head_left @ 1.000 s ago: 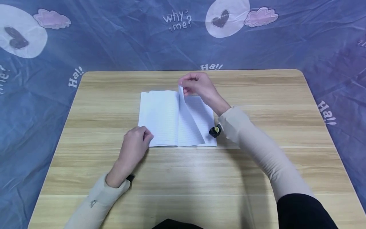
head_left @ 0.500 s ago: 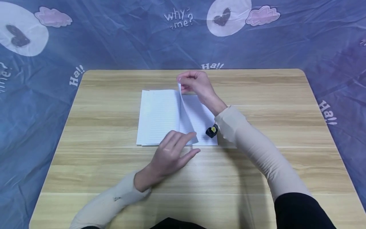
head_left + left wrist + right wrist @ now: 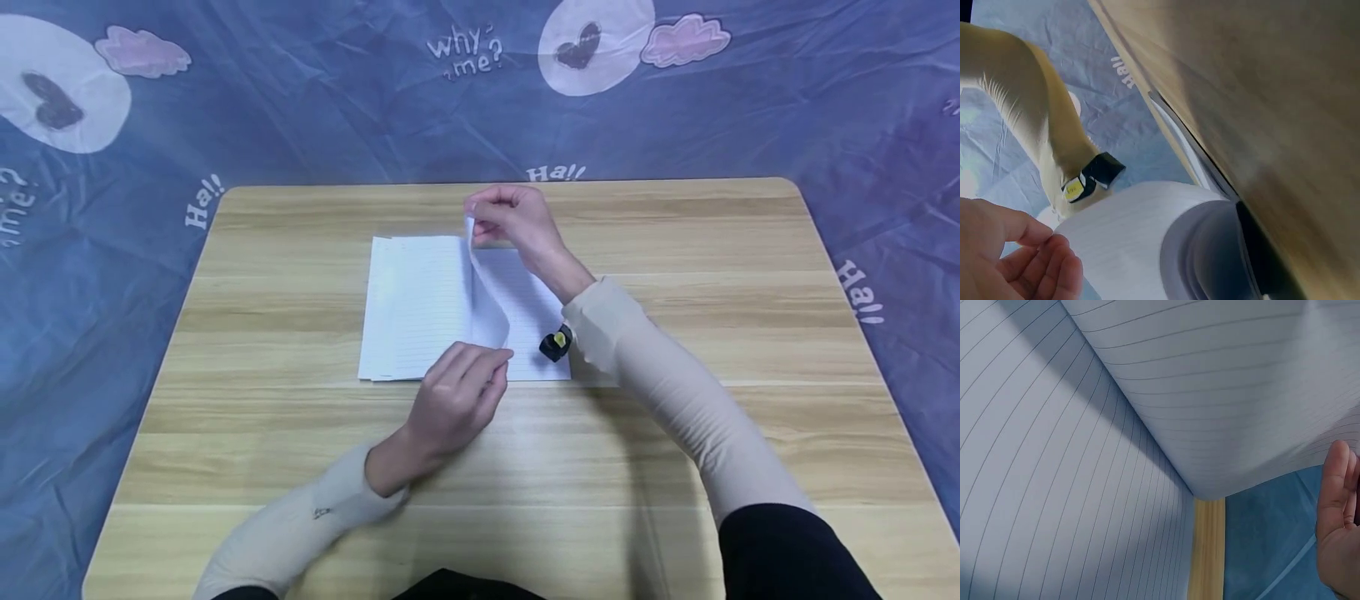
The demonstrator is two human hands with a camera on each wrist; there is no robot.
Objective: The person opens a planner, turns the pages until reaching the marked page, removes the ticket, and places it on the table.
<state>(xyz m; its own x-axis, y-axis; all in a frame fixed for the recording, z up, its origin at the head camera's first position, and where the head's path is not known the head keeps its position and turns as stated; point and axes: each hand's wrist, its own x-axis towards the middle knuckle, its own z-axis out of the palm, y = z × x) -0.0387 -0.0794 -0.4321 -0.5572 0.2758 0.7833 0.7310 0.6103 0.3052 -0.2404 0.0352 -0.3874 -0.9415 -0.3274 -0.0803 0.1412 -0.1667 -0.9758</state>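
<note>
White notebook pages [image 3: 422, 304] ruled with thin dark lines; tabletop [image 3: 697, 242] in light tan wood grain; blue cloth [image 3: 360, 108] patterned with white circles [image 3: 596, 77], grey hearts [image 3: 580, 47], pink clouds [image 3: 686, 40] and white lettering [image 3: 465, 52]; cream sleeves [image 3: 667, 375] with black upper parts [image 3: 795, 554]; black wrist device [image 3: 553, 347] with a yellow patch [image 3: 1073, 189]

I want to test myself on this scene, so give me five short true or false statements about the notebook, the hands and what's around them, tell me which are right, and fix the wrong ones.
1. The notebook lies open on the wooden table. True.
2. The left hand and the right hand both pinch the raised sheet. True.
3. The right hand grips the sheet at the edge nearest the person. False: it grips at the far edge, and the left hand is at the near one.
4. The notebook is plain, with no lines. False: it is ruled.
5. The blue cloth beyond the table bears the words "why me?". True.
</note>
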